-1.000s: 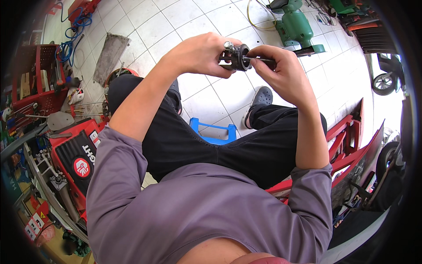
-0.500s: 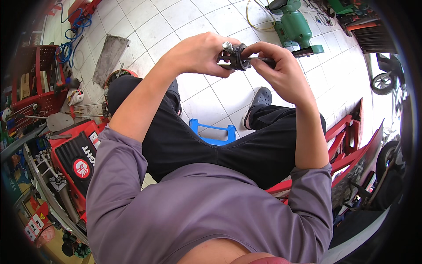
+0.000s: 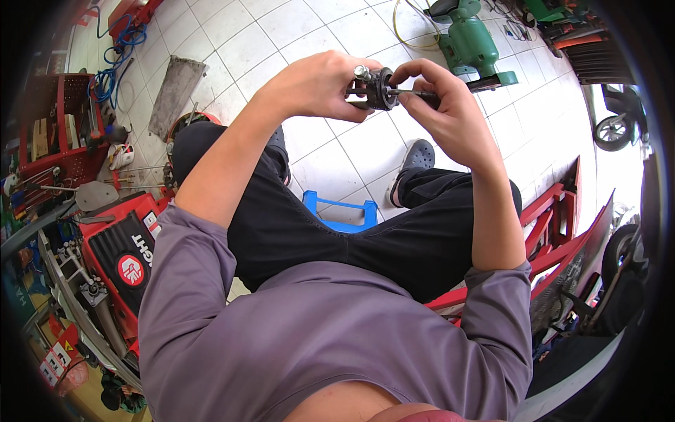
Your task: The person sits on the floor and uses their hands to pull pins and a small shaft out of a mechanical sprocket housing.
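My left hand (image 3: 325, 88) is closed around a small dark metal part with a round black flange (image 3: 384, 89) and a shiny bolt-like fitting on top. Between the thumb and fingers of my right hand (image 3: 453, 109) is a thin dark tool with a slim shaft (image 3: 406, 91), perhaps a small screwdriver. Its tip points left into the flange's opening, where its end is hidden. Both hands are held up over the tiled floor, in front of my knees.
A blue plastic stool (image 3: 341, 226) shows between my legs. Beyond my right hand stands a green bench grinder (image 3: 472, 43). At left are a red tool cabinet (image 3: 70, 155), a red and black case (image 3: 123, 264) and a blue hose (image 3: 109, 77). A red metal frame (image 3: 552, 225) is at right.
Both hands stay almost in place. The metal part has shifted very slightly left, and a little more of the tool's shaft shows between it and my right fingers.
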The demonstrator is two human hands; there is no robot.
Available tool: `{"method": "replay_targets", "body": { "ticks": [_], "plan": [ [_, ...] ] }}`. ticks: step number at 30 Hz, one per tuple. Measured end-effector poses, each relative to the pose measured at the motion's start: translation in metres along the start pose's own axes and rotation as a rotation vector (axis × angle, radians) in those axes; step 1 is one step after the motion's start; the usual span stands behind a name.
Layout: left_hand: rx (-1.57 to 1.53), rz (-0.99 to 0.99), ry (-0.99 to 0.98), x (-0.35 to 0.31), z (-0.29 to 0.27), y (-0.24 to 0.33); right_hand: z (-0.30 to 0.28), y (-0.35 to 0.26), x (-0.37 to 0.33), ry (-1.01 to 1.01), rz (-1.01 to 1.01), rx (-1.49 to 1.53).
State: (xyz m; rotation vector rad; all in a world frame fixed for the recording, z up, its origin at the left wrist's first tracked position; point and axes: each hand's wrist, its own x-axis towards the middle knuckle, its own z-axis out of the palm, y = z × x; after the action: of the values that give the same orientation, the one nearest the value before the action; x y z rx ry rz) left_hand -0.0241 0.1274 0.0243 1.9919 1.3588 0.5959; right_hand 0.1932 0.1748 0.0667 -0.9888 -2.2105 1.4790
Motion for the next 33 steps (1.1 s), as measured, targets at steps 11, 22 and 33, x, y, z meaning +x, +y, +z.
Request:
{"method": "replay_targets", "body": {
  "ticks": [11, 22, 33],
  "plan": [
    [0.019, 0.005, 0.013, 0.0000, 0.0008, 0.0009, 0.0005, -0.0013, -0.0003, 0.038, 0.006, 0.001],
    [0.023, 0.005, 0.016, 0.0000, -0.0008, 0.0049, 0.0005, 0.0012, -0.0003, 0.037, -0.002, -0.016],
    [0.039, 0.039, 0.038, 0.0012, 0.0036, -0.0019, 0.0000, -0.0003, -0.0007, 0.060, 0.030, -0.241]
  ]
}}
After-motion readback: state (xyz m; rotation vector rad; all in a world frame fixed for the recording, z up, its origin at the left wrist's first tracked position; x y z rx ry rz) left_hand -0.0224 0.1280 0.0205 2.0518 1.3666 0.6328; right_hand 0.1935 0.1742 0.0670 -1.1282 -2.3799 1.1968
